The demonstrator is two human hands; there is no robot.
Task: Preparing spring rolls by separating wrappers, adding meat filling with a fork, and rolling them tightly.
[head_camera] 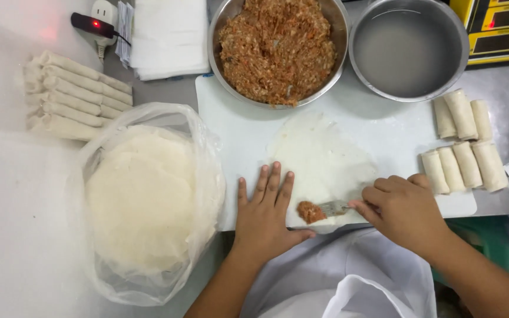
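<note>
left hand (264, 215): bare, no glove, no ring or watch
right hand (403, 210): bare, no glove, nothing on the wrist
forearms: uncovered, no sleeves in view
apron (349, 282): white, thin and glossy like plastic, creased, covering the lap

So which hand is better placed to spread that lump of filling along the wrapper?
Probably the right hand: it holds the spoon, whose tip sits at the filling. The left hand lies flat on the wrapper, pinning it down.

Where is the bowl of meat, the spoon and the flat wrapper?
bowl of meat (332, 17): head view, right metal rim.
spoon (332, 207): head view, its bowl end.
wrapper (322, 156): head view, bare middle.
</note>
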